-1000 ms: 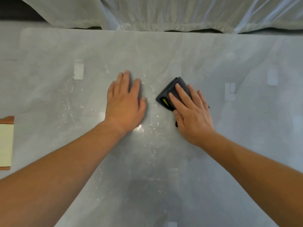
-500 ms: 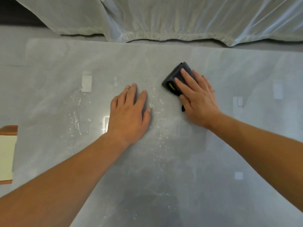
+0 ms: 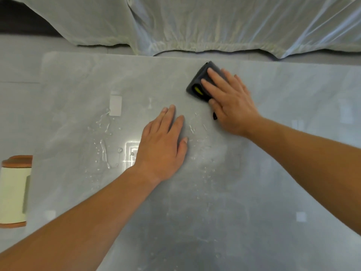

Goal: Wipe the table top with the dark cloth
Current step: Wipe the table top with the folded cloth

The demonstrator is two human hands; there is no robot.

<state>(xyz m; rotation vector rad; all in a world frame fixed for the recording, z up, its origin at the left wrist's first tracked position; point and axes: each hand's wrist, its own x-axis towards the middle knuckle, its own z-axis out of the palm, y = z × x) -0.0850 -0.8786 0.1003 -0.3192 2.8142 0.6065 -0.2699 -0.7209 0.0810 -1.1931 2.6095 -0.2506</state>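
The one dark cloth point(image 3: 202, 83), folded with a yellow mark showing, lies on the grey desk point(image 3: 254, 192) near its far edge. The right hand point(image 3: 232, 106) presses flat on it, fingers point(image 3: 214, 75) stretched straight and slightly spread, not curled around the cloth. The left hand point(image 3: 162, 147) lies palm down on the bare desk nearby, fingers extended and close together, holding nothing. Water droplets point(image 3: 103, 151) are scattered left of it. A white curtain point(image 3: 195, 22) hangs beyond.

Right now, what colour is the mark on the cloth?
Yellow-green, on the dark cloth, head view.
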